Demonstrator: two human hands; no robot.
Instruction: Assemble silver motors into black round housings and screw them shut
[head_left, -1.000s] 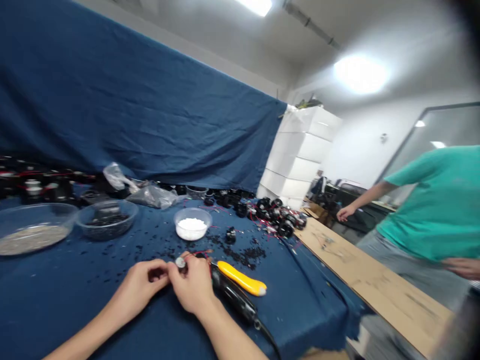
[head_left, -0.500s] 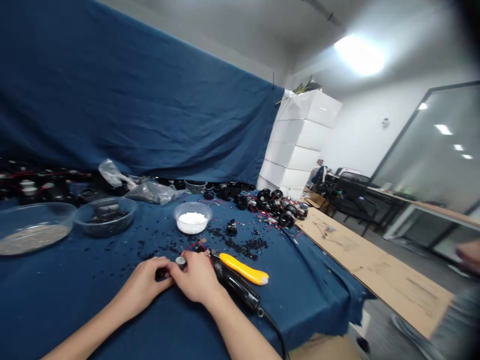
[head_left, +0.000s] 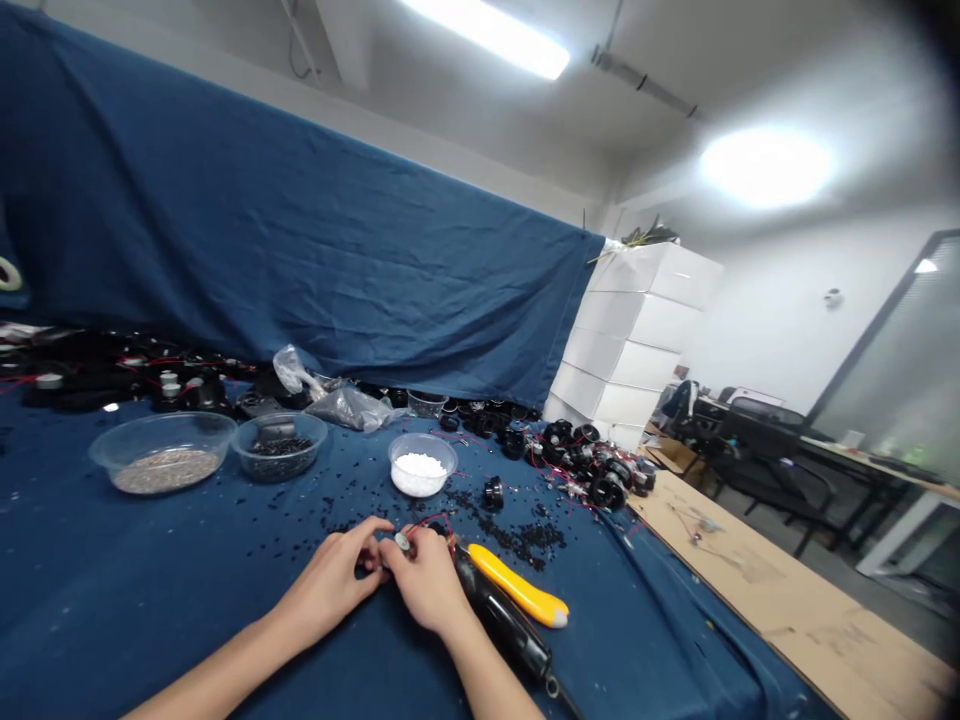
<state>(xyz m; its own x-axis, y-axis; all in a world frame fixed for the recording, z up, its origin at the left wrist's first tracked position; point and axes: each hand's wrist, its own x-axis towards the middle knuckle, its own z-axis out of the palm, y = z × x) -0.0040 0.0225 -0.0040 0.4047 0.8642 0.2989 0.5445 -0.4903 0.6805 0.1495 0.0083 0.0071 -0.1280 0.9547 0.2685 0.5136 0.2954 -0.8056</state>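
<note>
My right hand [head_left: 429,580] is closed around a small round part [head_left: 403,541] with a pale grey-white end. Thin red wires [head_left: 448,522] show just beyond those fingers. Close against it on the left is my left hand [head_left: 336,578], its index finger raised and the other fingers curled toward the thumb; what they pinch, if anything, is hidden. A black corded tool with a cylindrical body [head_left: 510,625] lies right of my right hand. Along it rests a yellow-handled tool [head_left: 519,587], its front end partly hidden.
A clear bowl of white pellets [head_left: 420,486] stands beyond my hands. Scattered black bits [head_left: 529,540] and a black cup-shaped part [head_left: 493,493] lie nearby. Two clear bowls [head_left: 217,428] [head_left: 319,432] stand left. A pile of wired black parts [head_left: 592,465] sits back right, beside cardboard [head_left: 780,570].
The camera view has swung left and up, so everything sits further right and lower. My left index finger has lifted, and the black piece seen by that hand no longer shows.
</note>
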